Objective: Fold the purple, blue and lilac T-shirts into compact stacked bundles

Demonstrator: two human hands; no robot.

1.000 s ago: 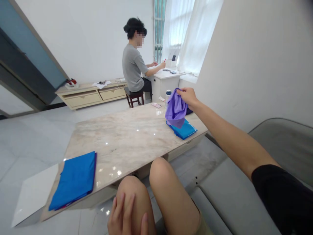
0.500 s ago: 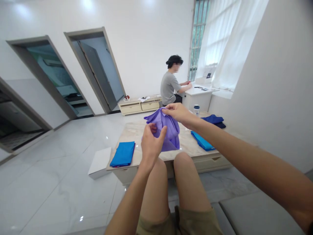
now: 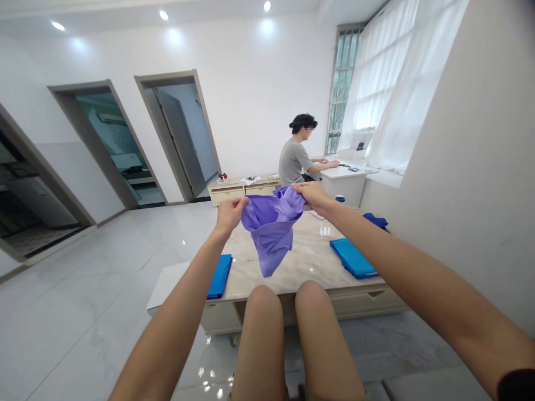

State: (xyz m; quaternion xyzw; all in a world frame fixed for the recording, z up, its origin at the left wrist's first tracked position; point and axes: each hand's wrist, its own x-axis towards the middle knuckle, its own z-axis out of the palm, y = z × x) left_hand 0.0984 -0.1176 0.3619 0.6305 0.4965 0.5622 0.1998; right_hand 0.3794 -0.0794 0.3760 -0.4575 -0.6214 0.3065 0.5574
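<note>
A purple cloth (image 3: pixel 271 236) hangs in the air between my two hands, sagging to a point above the marble-topped table. I cannot tell whether it is a garment or a bag. My left hand (image 3: pixel 230 214) pinches its left upper corner, and my right hand (image 3: pixel 311 196) grips the bunched upper right edge. Below and left of the cloth lies a folded blue cloth (image 3: pixel 219 276), partly behind my left forearm. Another folded blue cloth (image 3: pixel 354 258) is on the right, partly covered by my right forearm.
The marble-topped table (image 3: pixel 309 267) stands before my knees. A dark blue cloth (image 3: pixel 376 221) and a bottle cap (image 3: pixel 340 198) show beyond my right arm. A white box (image 3: pixel 167 281) sits on the floor at left. A person in grey (image 3: pixel 295 159) sits at a white desk (image 3: pixel 345 172).
My left hand has moved left and now holds the purple cloth's edge; before, its fingers were apart. The cloth is spread wider between both hands. The view has tilted up.
</note>
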